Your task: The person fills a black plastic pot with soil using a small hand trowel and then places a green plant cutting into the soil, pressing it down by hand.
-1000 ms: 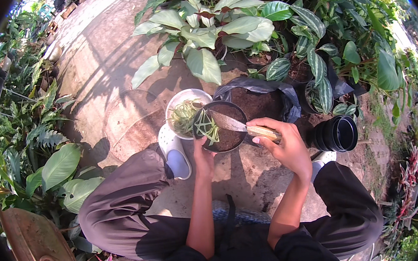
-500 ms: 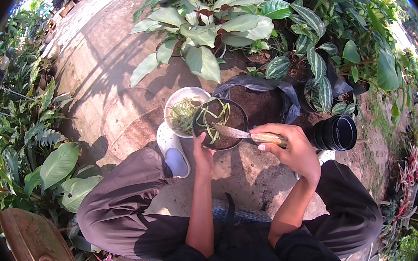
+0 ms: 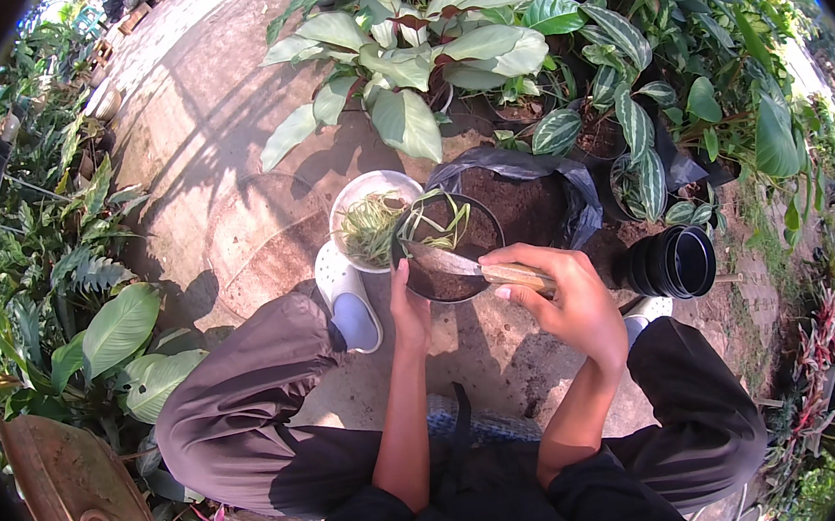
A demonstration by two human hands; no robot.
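Observation:
My left hand (image 3: 409, 311) grips the near left side of a black plant pot (image 3: 395, 251), its thumb up along the wall. Dark soil fills the pot, and long green leaf strips (image 3: 450, 227) lie on top toward the far side. My right hand (image 3: 579, 303) is closed around the wooden handle of a small trowel (image 3: 450, 261). The trowel's soil-smeared metal blade reaches into the pot, its tip by the left rim above my left thumb. Just beyond the pot's left side, a white bowl (image 3: 362, 186) holds more green and yellowish strips.
A dark plastic bag (image 3: 585, 202) of soil lies open to the right behind the pot. Stacked black pots (image 3: 676, 264) rest on their side by my right foot. Broad-leaved potted plants (image 3: 409, 65) stand ahead; a rusty metal container (image 3: 84, 504) is at lower left.
The trowel blade has shifted left and down within the pot, toward the left rim. The pot has moved slightly right, and the leaf strips now lie farther back.

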